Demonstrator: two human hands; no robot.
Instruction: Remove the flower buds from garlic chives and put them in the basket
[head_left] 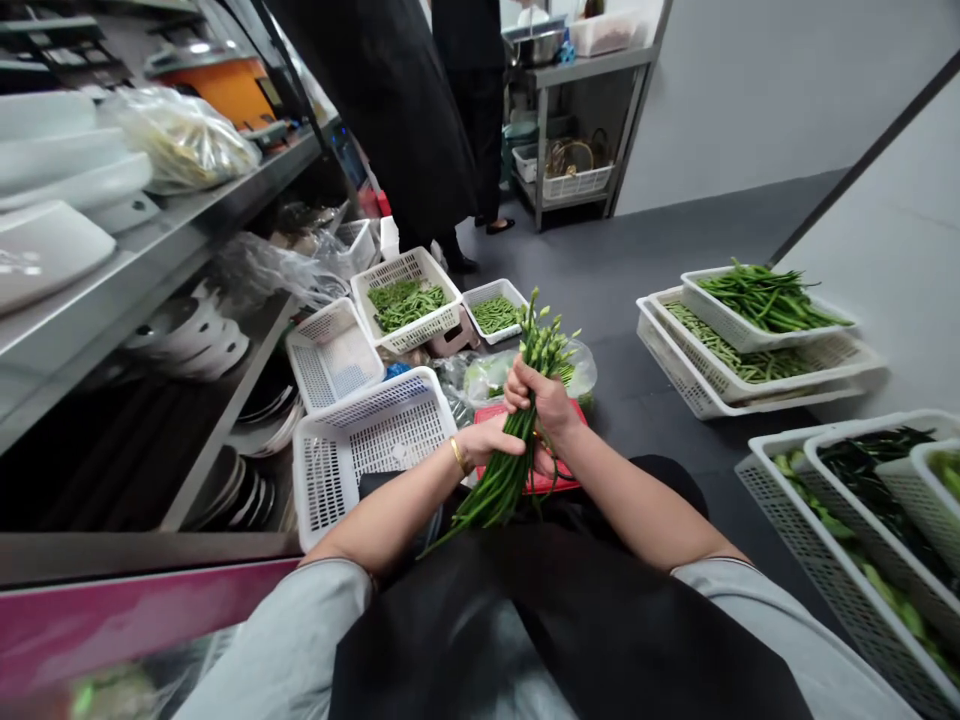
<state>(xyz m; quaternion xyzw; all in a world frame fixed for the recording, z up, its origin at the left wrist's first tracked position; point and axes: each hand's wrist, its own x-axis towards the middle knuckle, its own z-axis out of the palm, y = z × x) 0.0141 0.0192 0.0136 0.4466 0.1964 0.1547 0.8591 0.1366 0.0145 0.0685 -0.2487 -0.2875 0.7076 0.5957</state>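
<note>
A bunch of long green stems (495, 487) with pale bud tips is held upright and slightly tilted over my lap. My right hand (546, 398) is wrapped round its upper part, just below the buds. Lower down, my left hand (491, 442) grips the same stems, a gold bracelet on its wrist. Behind and below the hands lies a red board or tray (491, 412), partly hidden by them. Just beyond it, a clear plastic bag (487, 380) holds more greens.
Bare white baskets (335, 350) stand at the left by a metal shelf (187, 235) with dishes. A basket of cut green pieces (405, 305) is ahead. Stacked vegetable baskets (765, 325) line the right. Two people in dark clothes (390, 110) stand at the back.
</note>
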